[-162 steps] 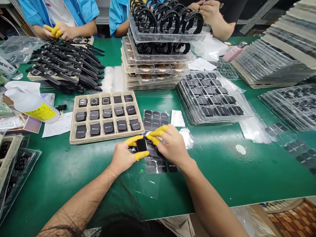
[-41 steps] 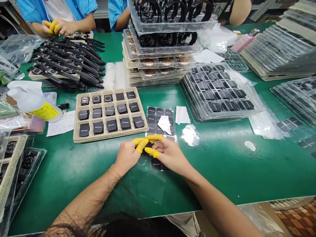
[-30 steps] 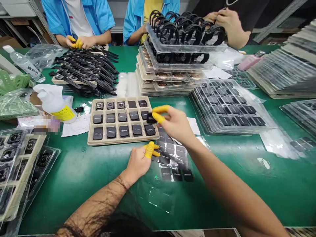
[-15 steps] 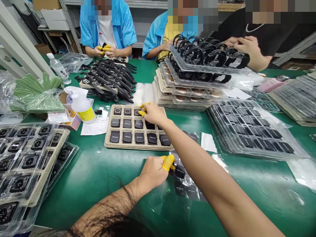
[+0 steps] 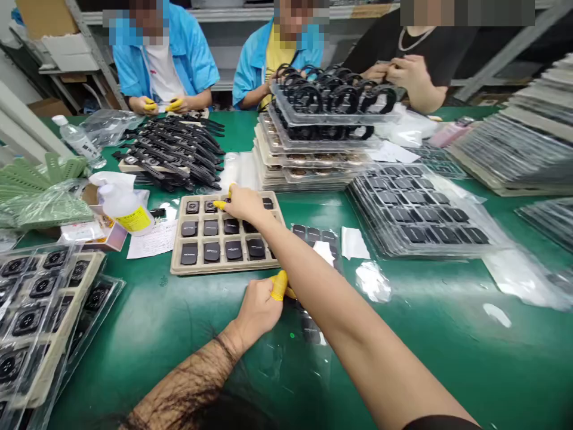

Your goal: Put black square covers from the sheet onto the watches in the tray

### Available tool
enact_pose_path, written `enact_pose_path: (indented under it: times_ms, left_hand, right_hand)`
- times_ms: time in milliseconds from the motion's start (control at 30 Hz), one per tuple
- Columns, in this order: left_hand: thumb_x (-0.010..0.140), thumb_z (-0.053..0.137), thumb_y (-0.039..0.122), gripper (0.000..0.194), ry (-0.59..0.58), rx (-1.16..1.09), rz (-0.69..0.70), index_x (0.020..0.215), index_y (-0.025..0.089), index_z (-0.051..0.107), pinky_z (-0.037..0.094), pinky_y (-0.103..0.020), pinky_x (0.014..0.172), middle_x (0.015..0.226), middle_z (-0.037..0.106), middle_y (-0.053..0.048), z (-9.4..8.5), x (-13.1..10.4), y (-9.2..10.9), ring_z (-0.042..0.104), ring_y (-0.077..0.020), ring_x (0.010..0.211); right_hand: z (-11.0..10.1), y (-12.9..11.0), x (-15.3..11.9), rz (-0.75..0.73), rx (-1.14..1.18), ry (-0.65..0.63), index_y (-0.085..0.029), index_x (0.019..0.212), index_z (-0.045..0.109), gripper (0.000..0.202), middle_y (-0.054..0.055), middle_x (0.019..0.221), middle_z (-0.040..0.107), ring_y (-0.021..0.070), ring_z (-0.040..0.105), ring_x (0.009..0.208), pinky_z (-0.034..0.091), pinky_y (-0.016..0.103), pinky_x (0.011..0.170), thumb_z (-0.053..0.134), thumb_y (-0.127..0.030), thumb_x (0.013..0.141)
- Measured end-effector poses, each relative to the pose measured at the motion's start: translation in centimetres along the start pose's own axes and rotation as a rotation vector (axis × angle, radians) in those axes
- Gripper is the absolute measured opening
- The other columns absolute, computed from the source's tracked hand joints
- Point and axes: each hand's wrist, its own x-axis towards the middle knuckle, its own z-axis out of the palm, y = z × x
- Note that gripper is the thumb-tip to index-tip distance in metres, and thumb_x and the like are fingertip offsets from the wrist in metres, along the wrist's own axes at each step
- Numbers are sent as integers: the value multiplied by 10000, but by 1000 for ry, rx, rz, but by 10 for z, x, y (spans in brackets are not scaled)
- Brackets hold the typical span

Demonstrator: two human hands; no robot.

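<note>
My right hand (image 5: 242,203), yellow covers on its fingertips, reaches over the top row of a beige moulded tray (image 5: 175,248). Its thumb and forefinger close around a watch case (image 5: 227,202), mostly hidden under them. Beside it lie bare-backed watch cases (image 5: 210,206); the lower rows hold black square pieces (image 5: 211,251) with pale print. Below the tray my left hand (image 5: 262,303) is closed in a pinch, also with yellow finger covers. What it grips is hidden behind my right forearm. A clear sheet with black printed squares (image 5: 310,328) lies just beyond its fingertips.
Stacked trays of watch cases (image 5: 29,319) stand at left, near a white bottle (image 5: 125,206). Black straps (image 5: 174,152) are heaped behind my tray. Tall trays of banded watches (image 5: 331,107) and trays of black pieces (image 5: 430,212) stand rightward. Co-workers sit opposite.
My right hand has shifted left along the tray's top row. The view has turned right, and my left hand's fingertips are now partly behind my right forearm.
</note>
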Motion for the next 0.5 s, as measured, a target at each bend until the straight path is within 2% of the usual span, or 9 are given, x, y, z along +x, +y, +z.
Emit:
enact_pose_path:
  times_ms: [100,167,200,267,333,367,433,500]
  left_hand:
    - [905,465,193,291,-34,48,52,631,191,563,462,-285,625,626,646,11,0,3,3,646,-192,676]
    - [942,486,251,223,-60,36,97,854,203,685,541,-297,750,795,753,0,0,5,5,729,-216,812]
    - [943,518,271,201,-59,25,101,1003,210,700,564,-313,814,862,783,-9,1,7,5,751,-226,870]
    - [902,628,303,313,-23,19,73,1199,208,661,584,-352,900,937,807,-34,3,10,2,767,-247,949]
    - [841,731,338,474,21,-5,52,1284,210,621,588,-374,950,1033,806,-56,4,12,-2,760,-251,1015]
    - [806,775,351,556,27,-16,56,1317,216,603,586,-381,969,1083,798,-63,5,12,-4,754,-250,1044]
    - [746,833,359,682,27,-14,67,1364,228,576,591,-391,972,1114,791,-65,6,11,-7,749,-250,1061]
    - [712,857,341,701,20,23,77,1353,227,596,596,-398,969,1100,795,-60,6,10,-6,754,-251,1045]
  right_hand:
    - [-11,9,-8,27,76,67,-132,1205,602,348,194,1177,716,322,660,1113,489,414,946,558,-342,931]
    - [-18,25,-28,-9,213,128,-169,1144,623,252,137,1140,731,289,674,1080,499,401,945,534,-259,926]
    - [-21,36,-44,-27,346,148,-186,1125,625,230,109,1107,736,269,691,1027,520,390,914,535,-254,924]
    - [-20,60,-88,-28,714,152,-219,1101,619,208,53,1029,731,217,716,872,569,352,798,564,-301,918]
    - [-13,82,-140,41,1051,119,-241,1055,607,202,19,987,712,182,714,786,588,320,697,614,-356,889]
    - [-8,91,-166,97,1148,103,-237,980,607,194,12,943,704,176,706,770,589,312,676,646,-389,868]
    - [3,103,-208,204,1218,14,-228,935,606,210,4,857,699,169,688,710,574,305,639,685,-394,834]
    - [11,107,-232,247,1138,-16,-223,936,625,165,9,816,696,171,672,691,545,299,615,667,-353,844]
